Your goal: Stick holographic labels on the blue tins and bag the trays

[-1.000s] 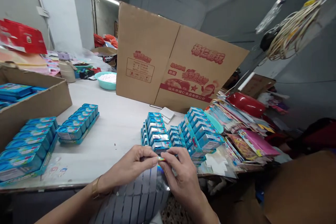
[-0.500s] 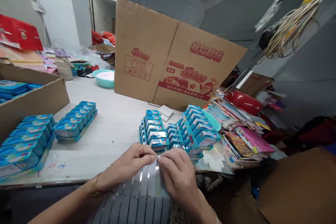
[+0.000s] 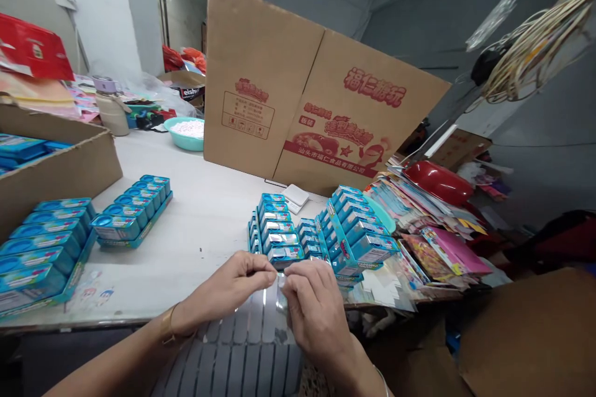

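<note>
Below the table edge, close to my body, is a stack of grey strips (image 3: pixel 233 360) with shiny bands between them. My left hand (image 3: pixel 237 282) is over its far end, thumb and forefinger pinched together; what they hold, if anything, is too small to make out. Facing it, my right hand (image 3: pixel 319 304) has its fingers bent and closed on a small piece of clear film (image 3: pixel 281 282) at the same end. The fingertips of both hands are close but apart. Just beyond them, blue packs (image 3: pixel 282 239) stand in rows on the table.
More blue packs in a tray (image 3: pixel 351 239) lean at the right, near piled papers (image 3: pixel 428 254). Trays of blue packs (image 3: pixel 133 211) and an open carton (image 3: pixel 97 164) lie left. A large cardboard sheet (image 3: pixel 265 43) stands behind, beside a green bowl (image 3: pixel 189 141) on the white table (image 3: pixel 195 211).
My fingertips have drawn slightly apart, and more of the clear film and the strips' right end shows. The view has shifted a little. The blue packs stay where they were.
</note>
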### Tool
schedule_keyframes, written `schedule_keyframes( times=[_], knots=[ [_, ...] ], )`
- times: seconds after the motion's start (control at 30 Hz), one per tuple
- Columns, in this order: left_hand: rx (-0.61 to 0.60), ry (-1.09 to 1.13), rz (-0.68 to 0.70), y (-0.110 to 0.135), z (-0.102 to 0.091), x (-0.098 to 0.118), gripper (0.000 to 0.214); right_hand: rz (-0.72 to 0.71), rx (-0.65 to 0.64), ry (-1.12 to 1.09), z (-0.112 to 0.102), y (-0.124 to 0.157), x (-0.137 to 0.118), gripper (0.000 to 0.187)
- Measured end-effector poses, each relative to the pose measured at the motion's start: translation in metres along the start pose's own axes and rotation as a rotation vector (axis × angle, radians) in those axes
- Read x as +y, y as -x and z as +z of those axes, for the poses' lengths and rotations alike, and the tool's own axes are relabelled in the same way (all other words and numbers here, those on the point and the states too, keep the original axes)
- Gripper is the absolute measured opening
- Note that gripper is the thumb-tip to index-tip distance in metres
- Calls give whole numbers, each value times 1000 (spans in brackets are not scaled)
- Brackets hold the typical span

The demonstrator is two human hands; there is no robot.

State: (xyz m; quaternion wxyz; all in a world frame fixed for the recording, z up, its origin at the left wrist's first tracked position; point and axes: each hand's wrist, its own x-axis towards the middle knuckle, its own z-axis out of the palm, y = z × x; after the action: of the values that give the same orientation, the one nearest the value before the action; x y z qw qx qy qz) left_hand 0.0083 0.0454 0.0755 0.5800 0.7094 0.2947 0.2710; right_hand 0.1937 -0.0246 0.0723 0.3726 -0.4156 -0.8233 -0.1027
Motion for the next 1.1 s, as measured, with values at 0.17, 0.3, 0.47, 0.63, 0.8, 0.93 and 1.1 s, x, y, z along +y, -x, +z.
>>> schedule_keyframes(
  times=[0.17, 0.3, 0.47, 0.63, 0.8, 0.93, 1.1],
  knots=[
    [110, -156, 29, -7, -17, -20, 29, 209, -82, -248, -10, -15, 2, 16],
    [327, -436, 117, -12, -37, -40, 39, 517, -92, -444, -6, -35, 17, 17],
    [89, -398, 98, -15, -57, -48, 47, 659, -55, -564, 18, -62, 44, 19],
    [-72, 33, -84, -33, -71, -41, 60, 699, -68, -568, 46, -80, 63, 21],
    [-5, 114, -101, -68, -91, -43, 44, 788, -70, -538, 69, -94, 83, 21],
    [5, 95, -120, -98, -110, -54, 46, 791, -49, -483, 85, -103, 105, 21],
    [7, -33, -108, -128, -125, -74, 43, 751, -70, -403, 101, -108, 132, 10]
  ],
)
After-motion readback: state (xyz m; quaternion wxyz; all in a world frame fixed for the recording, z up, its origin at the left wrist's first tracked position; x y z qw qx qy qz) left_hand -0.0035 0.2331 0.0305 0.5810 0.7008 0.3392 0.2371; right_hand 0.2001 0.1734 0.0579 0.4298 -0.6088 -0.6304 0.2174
